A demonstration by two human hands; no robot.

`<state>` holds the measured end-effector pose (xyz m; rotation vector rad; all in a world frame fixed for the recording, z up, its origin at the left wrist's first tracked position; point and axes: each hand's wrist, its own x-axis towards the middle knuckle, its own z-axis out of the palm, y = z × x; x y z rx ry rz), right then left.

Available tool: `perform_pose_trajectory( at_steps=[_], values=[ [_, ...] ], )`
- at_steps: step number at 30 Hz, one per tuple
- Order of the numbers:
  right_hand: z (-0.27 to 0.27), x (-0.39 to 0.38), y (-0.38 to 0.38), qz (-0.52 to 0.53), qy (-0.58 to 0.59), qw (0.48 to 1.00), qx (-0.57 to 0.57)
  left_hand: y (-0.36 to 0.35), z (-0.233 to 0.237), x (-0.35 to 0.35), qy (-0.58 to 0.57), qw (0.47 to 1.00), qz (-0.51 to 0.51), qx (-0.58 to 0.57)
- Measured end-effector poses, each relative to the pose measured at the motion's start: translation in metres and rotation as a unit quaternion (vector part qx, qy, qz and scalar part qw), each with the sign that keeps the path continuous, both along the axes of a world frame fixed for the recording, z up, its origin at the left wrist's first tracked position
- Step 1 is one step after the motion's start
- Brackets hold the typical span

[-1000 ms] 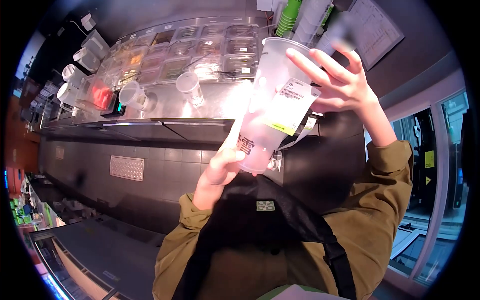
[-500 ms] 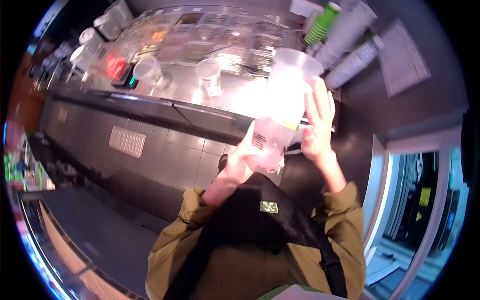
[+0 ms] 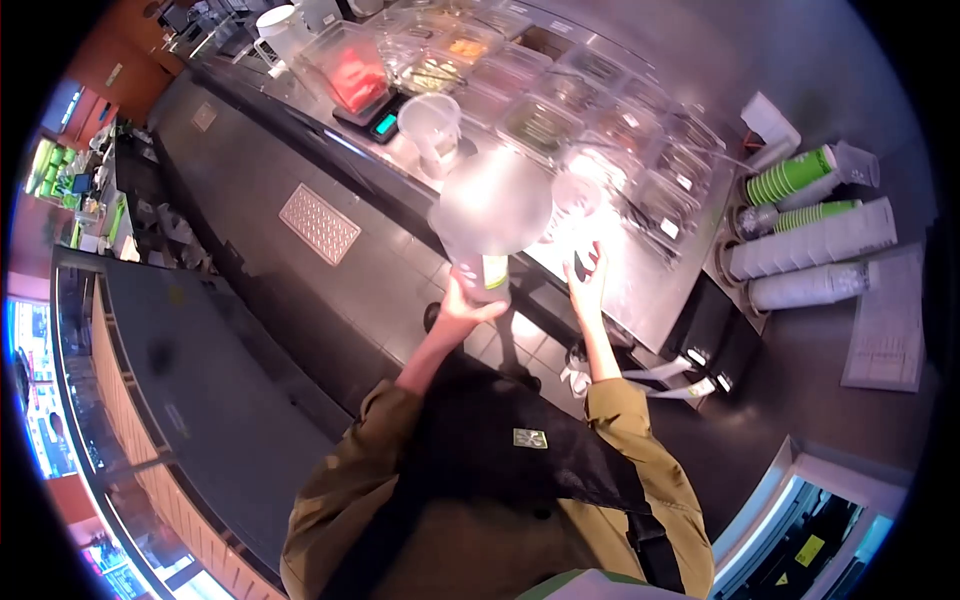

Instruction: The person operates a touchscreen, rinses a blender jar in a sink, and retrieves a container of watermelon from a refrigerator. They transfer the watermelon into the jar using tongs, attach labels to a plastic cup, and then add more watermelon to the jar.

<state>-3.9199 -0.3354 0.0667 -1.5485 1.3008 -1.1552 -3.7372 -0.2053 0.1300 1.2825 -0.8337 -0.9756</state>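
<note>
My left hand is wrapped around the lower part of a large translucent plastic cup with a yellow-green label. The wide round top of this cup faces up toward me, and glare blurs its inside. Fingers spread, my right hand reaches over the bright edge of the steel counter. Just beyond its fingertips stands a small clear cup; strong glare hides whether they touch. Another clear plastic cup stands to the left, behind the large one.
A black scale with a lit display bears a clear container of red pieces. Lidded ingredient tubs fill the counter's back. Stacks of green cups and white cups lie at the right. A dark counter is behind on the left.
The view has turned, so the counter sits differently. My right hand has left the large cup's side and moved toward the small clear cup. My left hand still holds the large cup.
</note>
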Motion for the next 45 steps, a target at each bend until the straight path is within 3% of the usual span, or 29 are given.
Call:
perform_pose_trajectory(
  at_steps=[2,6,7,8,10,15,16,17,18,19,20,21,22,23,24,26,27,28,29,30,32,35,36,37,38,40,42,44,45],
  values=[
    [-0.03,0.027,-0.028,-0.037,0.089,0.995,-0.007,-0.065,-0.044,0.038,-0.15,0.989,0.0,0.015],
    [-0.115,0.044,-0.042,-0.145,0.23,0.962,-0.015,-0.175,-0.106,0.089,-0.287,0.958,-0.004,-0.024],
    [-0.117,0.051,-0.026,-0.183,0.111,0.977,0.013,-0.192,-0.109,0.098,-0.201,0.976,-0.026,-0.076],
    [-0.097,0.067,-0.005,-0.25,0.172,0.952,-0.04,-0.208,-0.144,0.106,-0.257,0.964,-0.034,-0.062],
    [-0.057,0.103,0.031,-0.299,0.141,0.944,-0.01,-0.235,-0.158,0.119,-0.311,0.942,-0.085,-0.087],
    [0.059,0.225,0.041,-0.255,0.003,0.967,0.011,-0.21,-0.096,0.159,-0.251,0.956,-0.147,-0.024],
    [0.08,0.248,0.032,-0.246,-0.031,0.969,0.004,-0.195,-0.109,0.174,-0.219,0.953,-0.207,-0.037],
    [0.087,0.265,0.019,-0.22,-0.063,0.973,-0.017,-0.177,-0.109,0.195,-0.3,0.921,-0.247,-0.022],
    [0.098,0.286,0.003,-0.21,-0.051,0.975,-0.047,-0.164,-0.079,0.243,-0.227,0.898,-0.378,-0.004],
    [0.111,0.303,-0.015,-0.172,-0.033,0.984,-0.039,-0.148,-0.081,0.275,-0.187,0.892,-0.411,0.018],
    [0.128,0.317,-0.034,-0.138,-0.016,0.99,-0.03,-0.134,-0.106,0.316,-0.14,0.877,-0.459,0.027],
    [0.157,0.332,-0.064,-0.093,0.105,0.99,-0.018,-0.121,-0.138,0.362,-0.092,0.855,-0.51,0.04],
    [0.16,0.344,-0.106,-0.048,0.134,0.987,-0.081,-0.113,-0.154,0.402,-0.124,0.852,-0.48,0.166],
    [0.173,0.365,-0.149,-0.02,0.146,0.989,-0.033,-0.11,-0.143,0.445,-0.1,0.888,-0.381,0.235],
    [0.167,0.383,-0.206,0.051,0.149,0.984,-0.08,-0.11,-0.149,0.489,-0.107,0.908,-0.286,0.285],
    [0.125,0.428,-0.309,0.127,0.276,0.943,-0.134,-0.133,-0.117,0.564,-0.279,0.894,-0.164,0.311],
    [0.085,0.445,-0.351,0.146,0.447,0.873,-0.128,-0.147,-0.111,0.598,-0.339,0.879,-0.109,0.316],
    [0.059,0.466,-0.372,0.168,0.521,0.833,-0.083,-0.154,-0.111,0.631,-0.279,0.918,-0.05,0.277],
    [0.04,0.484,-0.387,0.191,0.591,0.783,-0.038,-0.171,-0.081,0.645,-0.32,0.927,-0.009,0.196],
    [0.018,0.492,-0.395,0.207,0.612,0.762,-0.036,-0.185,-0.058,0.654,-0.227,0.949,0.055,0.213],
    [-0.019,0.493,-0.4,0.245,0.655,0.715,-0.027,-0.202,-0.018,0.659,-0.223,0.952,0.105,0.181],
    [-0.035,0.481,-0.411,0.227,0.664,0.705,-0.107,-0.204,0.003,0.638,-0.198,0.934,-0.105,0.279],
    [-0.035,0.475,-0.41,0.238,0.653,0.717,-0.057,-0.207,0.009,0.612,-0.193,0.922,-0.19,0.276],
    [-0.021,0.477,-0.409,0.245,0.639,0.729,-0.011,-0.219,0.018,0.586,-0.208,0.902,-0.333,0.179],
    [-0.022,0.473,-0.409,0.241,0.625,0.742,-0.029,-0.221,-0.008,0.565,-0.169,0.866,-0.438,0.174],
    [-0.014,0.471,-0.404,0.226,0.605,0.763,-0.024,-0.24,-0.006,0.503,-0.181,0.895,-0.407,-0.004],
    [0.005,0.476,-0.4,0.209,0.589,0.78,0.022,-0.266,0.018,0.458,-0.172,0.883,-0.415,0.133],
    [0.046,0.472,-0.392,0.157,0.604,0.777,0.083,-0.284,0.022,0.415,-0.076,0.947,-0.309,0.035],
    [0.074,0.464,-0.383,0.109,0.588,0.8,0.037,-0.29,0.023,0.399,-0.003,0.964,-0.266,-0.002]
  ],
)
